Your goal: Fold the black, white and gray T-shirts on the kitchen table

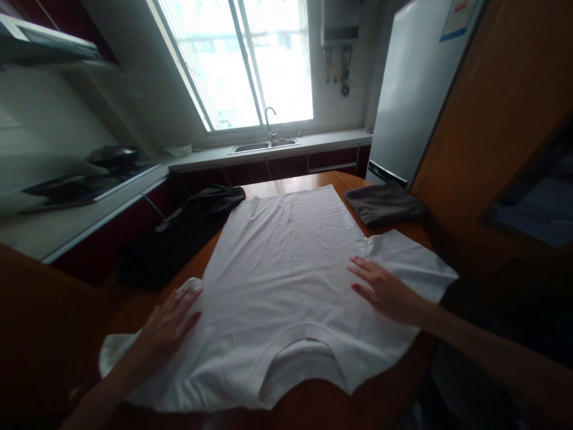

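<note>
A white T-shirt (286, 257) lies spread out on the wooden table (313, 182), its neckline toward me and its hem toward the window. My left hand (168, 325) rests on the shirt near the left sleeve, fingers stretched and slightly apart. On the other side, my right hand (380, 289) lies on the fabric close to the right sleeve, with its fingers spread. Neither hand grips the cloth. Soft wrinkles run across the middle of the shirt. The left sleeve looks partly bunched beside my left hand, while the right sleeve lies flatter.
Dark clothing (179, 233) lies along the table's left side. A folded dark grey garment (385, 203) sits at the far right. Beyond stand a counter with a sink (264, 146), a stove (85, 185) on the left and a fridge (416, 89) on the right.
</note>
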The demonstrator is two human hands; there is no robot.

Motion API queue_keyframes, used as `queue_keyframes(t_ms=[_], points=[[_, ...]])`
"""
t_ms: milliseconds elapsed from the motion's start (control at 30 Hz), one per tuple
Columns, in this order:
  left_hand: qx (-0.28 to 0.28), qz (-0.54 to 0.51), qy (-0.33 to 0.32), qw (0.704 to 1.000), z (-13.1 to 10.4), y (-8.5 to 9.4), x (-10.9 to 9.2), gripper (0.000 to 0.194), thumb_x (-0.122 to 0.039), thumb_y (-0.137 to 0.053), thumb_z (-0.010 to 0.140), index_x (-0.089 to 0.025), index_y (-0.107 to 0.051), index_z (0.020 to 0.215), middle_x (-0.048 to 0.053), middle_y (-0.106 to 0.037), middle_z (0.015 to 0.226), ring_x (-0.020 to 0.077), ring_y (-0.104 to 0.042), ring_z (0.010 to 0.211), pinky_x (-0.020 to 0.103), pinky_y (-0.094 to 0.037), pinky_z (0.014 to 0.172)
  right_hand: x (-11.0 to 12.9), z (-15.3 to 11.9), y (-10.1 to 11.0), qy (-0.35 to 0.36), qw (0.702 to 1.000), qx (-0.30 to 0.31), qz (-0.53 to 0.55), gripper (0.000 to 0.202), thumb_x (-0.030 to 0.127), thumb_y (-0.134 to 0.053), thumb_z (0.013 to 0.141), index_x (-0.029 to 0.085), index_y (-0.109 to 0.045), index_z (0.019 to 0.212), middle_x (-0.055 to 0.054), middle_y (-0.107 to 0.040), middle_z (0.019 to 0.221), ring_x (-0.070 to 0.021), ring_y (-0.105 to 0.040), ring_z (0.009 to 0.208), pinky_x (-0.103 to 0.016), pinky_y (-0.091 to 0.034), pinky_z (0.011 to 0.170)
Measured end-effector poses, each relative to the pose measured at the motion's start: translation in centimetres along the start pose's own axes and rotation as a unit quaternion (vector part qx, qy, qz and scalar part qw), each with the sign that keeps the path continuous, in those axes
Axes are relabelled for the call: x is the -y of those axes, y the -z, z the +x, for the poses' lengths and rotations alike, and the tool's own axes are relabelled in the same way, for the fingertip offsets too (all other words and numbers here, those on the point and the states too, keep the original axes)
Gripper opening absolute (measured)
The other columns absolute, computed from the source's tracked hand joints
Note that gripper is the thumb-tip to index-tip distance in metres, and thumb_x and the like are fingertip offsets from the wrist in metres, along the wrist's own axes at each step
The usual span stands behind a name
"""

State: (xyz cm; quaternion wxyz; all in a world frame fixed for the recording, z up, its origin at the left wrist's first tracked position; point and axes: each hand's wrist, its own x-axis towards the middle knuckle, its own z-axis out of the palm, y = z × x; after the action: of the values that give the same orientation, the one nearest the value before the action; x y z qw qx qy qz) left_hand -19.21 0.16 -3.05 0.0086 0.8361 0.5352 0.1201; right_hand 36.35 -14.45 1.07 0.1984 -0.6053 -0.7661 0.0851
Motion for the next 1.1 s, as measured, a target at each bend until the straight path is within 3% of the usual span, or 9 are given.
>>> queue_keyframes(t_ms=[133, 267, 367, 467, 600, 733, 833, 933, 1100], points=[[-0.018, -0.04, -0.045, 0.998, 5.8, 0.8, -3.5, 0.069, -0.063, -0.029, 0.1, -0.019, -0.05, 0.149, 0.013, -0.045, 0.158, 0.0287, -0.039, 0.148, 0.049, -0.031, 0.122, -2.6, 7.9, -0.2, -0.055, 0.995, -0.051, -0.06, 0.058, 0.037, -0.039, 0.103, 0.001, -0.048, 0.148, -0.025, -0.037, 0.159, -0.0299, -0.03, 0.151, -0.043, -0.026, 0.124], [0.032, -0.008, -0.022, 0.999, 9.5, -0.6, -5.1, 0.073, -0.06, -0.027, 0.1, -0.013, -0.042, 0.154, 0.018, -0.037, 0.161, 0.0329, -0.029, 0.152, 0.058, -0.026, 0.121, -5.7, 12.1, -1.9, -0.146, 0.979, 0.016, -0.139, 0.073, 0.049, -0.037, 0.103, -0.001, -0.033, 0.156, -0.025, -0.022, 0.165, -0.0332, -0.017, 0.155, -0.051, -0.016, 0.125], [0.084, 0.01, -0.013, 0.996, 10.9, -1.4, -3.9, 0.073, -0.058, -0.031, 0.099, -0.012, -0.041, 0.155, 0.018, -0.036, 0.161, 0.0348, -0.029, 0.151, 0.061, -0.026, 0.119, -7.9, 12.3, -3.2, -0.165, 0.973, 0.07, -0.147, 0.079, 0.059, -0.032, 0.102, 0.003, -0.03, 0.158, -0.024, -0.02, 0.166, -0.0329, -0.016, 0.155, -0.053, -0.016, 0.124], [0.025, 0.014, -0.026, 0.999, 14.1, -0.5, -2.6, 0.065, -0.051, -0.039, 0.098, -0.01, -0.051, 0.148, 0.017, -0.045, 0.156, 0.03, -0.037, 0.148, 0.049, -0.029, 0.121, -9.3, 12.4, -3.9, -0.146, 0.976, 0.037, -0.156, 0.08, 0.062, -0.029, 0.101, 0.007, -0.034, 0.157, -0.023, -0.025, 0.164, -0.0326, -0.018, 0.155, -0.055, -0.017, 0.123], [-0.044, 0.01, -0.001, 0.999, 22.1, 1.5, -2.2, 0.043, -0.033, -0.045, 0.096, -0.014, -0.07, 0.125, 0.014, -0.052, 0.151, 0.0259, -0.049, 0.14, 0.037, -0.035, 0.119, -9.3, 13.9, -4.3, -0.12, 0.978, -0.032, -0.166, 0.073, 0.058, -0.028, 0.102, 0.006, -0.043, 0.152, -0.025, -0.034, 0.16, -0.035, -0.027, 0.152, -0.056, -0.024, 0.121], [-0.047, 0.014, 0.056, 0.997, 30.2, 1.5, -2.0, 0.036, -0.022, -0.054, 0.091, -0.017, -0.073, 0.121, 0.011, -0.052, 0.151, 0.0271, -0.046, 0.14, 0.036, -0.035, 0.118, -8.3, 14.9, -4.6, -0.071, 0.986, -0.043, -0.144, 0.064, 0.053, -0.033, 0.103, 0.009, -0.052, 0.145, -0.025, -0.04, 0.157, -0.0354, -0.032, 0.15, -0.056, -0.03, 0.118], [-0.031, 0.007, 0.081, 0.996, 34.1, 0.9, -1.6, 0.031, -0.021, -0.057, 0.09, -0.011, -0.074, 0.114, 0.014, -0.061, 0.141, 0.0249, -0.056, 0.129, 0.03, -0.038, 0.112, -8.1, 14.8, -5.0, -0.039, 0.991, -0.055, -0.119, 0.057, 0.05, -0.036, 0.102, 0.013, -0.057, 0.14, -0.023, -0.044, 0.155, -0.0362, -0.036, 0.148, -0.058, -0.034, 0.116], [-0.036, 0.001, 0.08, 0.996, 36.0, 1.5, -0.4, 0.034, -0.023, -0.049, 0.096, 0.0, -0.072, 0.107, 0.016, -0.068, 0.127, 0.0184, -0.062, 0.118, 0.022, -0.037, 0.108, -8.4, 14.2, -5.1, -0.012, 0.993, -0.069, -0.092, 0.054, 0.049, -0.038, 0.102, 0.016, -0.06, 0.138, -0.021, -0.047, 0.154, -0.0351, -0.039, 0.147, -0.057, -0.037, 0.115], [-0.068, -0.012, 0.032, 0.997, 35.6, 6.0, 3.8, 0.057, -0.026, -0.023, 0.107, 0.005, -0.07, 0.098, 0.013, -0.069, 0.124, 0.0247, -0.056, 0.129, 0.036, -0.032, 0.114, -9.3, 14.1, -4.5, 0.0, 0.997, -0.068, -0.036, 0.052, 0.05, -0.04, 0.101, 0.017, -0.062, 0.135, -0.018, -0.049, 0.153, -0.0331, -0.043, 0.144, -0.053, -0.037, 0.118]])
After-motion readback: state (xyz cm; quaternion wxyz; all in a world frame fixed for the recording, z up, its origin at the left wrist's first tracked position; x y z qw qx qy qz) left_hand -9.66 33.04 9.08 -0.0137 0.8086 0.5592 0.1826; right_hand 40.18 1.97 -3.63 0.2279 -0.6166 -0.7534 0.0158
